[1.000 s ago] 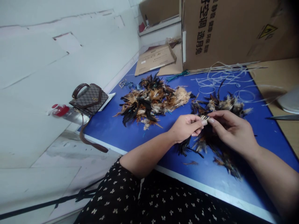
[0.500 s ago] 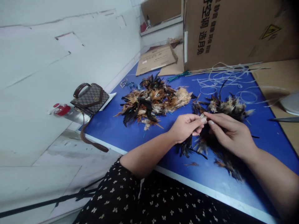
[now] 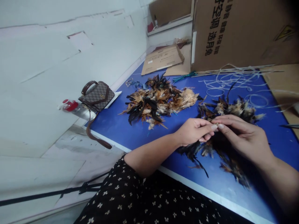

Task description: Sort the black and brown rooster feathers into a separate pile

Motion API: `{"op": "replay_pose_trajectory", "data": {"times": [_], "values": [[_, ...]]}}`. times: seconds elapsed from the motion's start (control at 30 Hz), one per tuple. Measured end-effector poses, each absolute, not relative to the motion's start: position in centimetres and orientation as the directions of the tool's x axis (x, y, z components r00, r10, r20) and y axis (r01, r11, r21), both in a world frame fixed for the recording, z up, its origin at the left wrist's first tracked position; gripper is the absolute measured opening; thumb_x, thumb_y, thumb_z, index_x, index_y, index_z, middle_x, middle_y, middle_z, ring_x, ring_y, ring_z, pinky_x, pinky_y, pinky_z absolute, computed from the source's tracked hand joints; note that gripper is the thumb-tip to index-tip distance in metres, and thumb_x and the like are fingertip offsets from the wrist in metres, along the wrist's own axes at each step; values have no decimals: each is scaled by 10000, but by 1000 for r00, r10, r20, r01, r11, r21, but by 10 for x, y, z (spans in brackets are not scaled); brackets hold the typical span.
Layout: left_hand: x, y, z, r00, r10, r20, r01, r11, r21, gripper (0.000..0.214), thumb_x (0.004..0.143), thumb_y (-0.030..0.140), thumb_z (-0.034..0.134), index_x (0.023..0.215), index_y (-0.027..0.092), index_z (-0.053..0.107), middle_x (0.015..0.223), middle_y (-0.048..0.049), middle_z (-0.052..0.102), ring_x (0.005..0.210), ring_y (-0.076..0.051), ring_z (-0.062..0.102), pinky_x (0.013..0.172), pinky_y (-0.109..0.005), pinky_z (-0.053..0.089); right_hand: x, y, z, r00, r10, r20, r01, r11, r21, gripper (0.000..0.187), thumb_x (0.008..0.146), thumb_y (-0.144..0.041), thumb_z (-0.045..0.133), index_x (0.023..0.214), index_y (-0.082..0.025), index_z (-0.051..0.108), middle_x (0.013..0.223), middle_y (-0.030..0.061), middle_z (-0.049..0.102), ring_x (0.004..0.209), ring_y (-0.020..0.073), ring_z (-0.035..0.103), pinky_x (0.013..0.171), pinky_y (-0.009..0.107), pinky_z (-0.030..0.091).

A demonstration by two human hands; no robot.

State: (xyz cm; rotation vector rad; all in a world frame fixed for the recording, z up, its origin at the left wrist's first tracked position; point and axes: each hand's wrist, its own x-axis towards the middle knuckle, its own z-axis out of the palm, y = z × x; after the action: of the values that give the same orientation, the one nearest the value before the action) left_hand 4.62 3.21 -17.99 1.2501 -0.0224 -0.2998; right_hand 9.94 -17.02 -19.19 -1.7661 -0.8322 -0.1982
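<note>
My left hand point(image 3: 195, 131) is closed in a pinch on a small bunch of dark feathers point(image 3: 192, 150), whose black plumes hang down below the fingers. Against its fingertips, my right hand point(image 3: 247, 137) is closed too, pinching the pale quill ends of the same bunch. The fingers mostly cover those ends. Behind and under my right hand lies a loose pile of black, brown and pale feathers point(image 3: 243, 109), with more feathers point(image 3: 234, 169) trailing toward the front edge.
A larger heap of brown, tan and black feathers point(image 3: 161, 101) lies left on the blue table point(image 3: 161, 129). Beyond are white plastic strips point(image 3: 233, 77), flat cardboard point(image 3: 161, 59) and a large carton point(image 3: 233, 34). A handbag point(image 3: 99, 96) and red-capped bottle point(image 3: 77, 107) stand left; a dark blade point(image 3: 289, 126) points in from the right.
Both hands have come together at the quill ends, which showed between the fingers before and are now mostly covered. The whole view has shifted a little, so things appear farther right.
</note>
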Motion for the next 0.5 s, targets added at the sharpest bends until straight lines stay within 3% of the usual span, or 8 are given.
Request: {"op": "replay_pose_trajectory", "data": {"times": [0.1,0.2,0.33,0.5], "values": [[47,31,-177,972,-189,-138,192,310,931,672,688,679,995,942,129,704,725,37,638,579,-48,527,523,-233,339,94,-166,-193,707,380,596,683,-151,-714,272,1103,-350,752,1348,-293,856,1294,76,804,1152,254,772,1068,410,634],[48,31,-178,974,-184,-132,187,320,929,632,735,677,968,890,145,664,682,51,601,573,-46,507,529,-234,324,91,-162,-194,627,411,662,761,-139,-634,413,1118,-246,714,1509,-359,782,1338,52,791,1163,226,770,1055,362,630],[49,30,-184,977,-177,-117,169,318,933,628,759,698,945,857,154,647,625,55,579,553,-53,496,528,-244,332,94,-163,-197,595,462,658,781,-139,-608,425,1123,-234,693,1499,-409,783,1358,24,789,1191,222,771,1102,360,619],[51,30,-189,977,-180,-116,166,293,942,596,799,678,922,868,150,654,659,46,587,581,-57,510,547,-250,354,93,-169,-197,666,469,580,705,-142,-695,272,1100,-340,737,1330,-416,862,1347,12,797,1222,277,773,1186,434,614]]}}
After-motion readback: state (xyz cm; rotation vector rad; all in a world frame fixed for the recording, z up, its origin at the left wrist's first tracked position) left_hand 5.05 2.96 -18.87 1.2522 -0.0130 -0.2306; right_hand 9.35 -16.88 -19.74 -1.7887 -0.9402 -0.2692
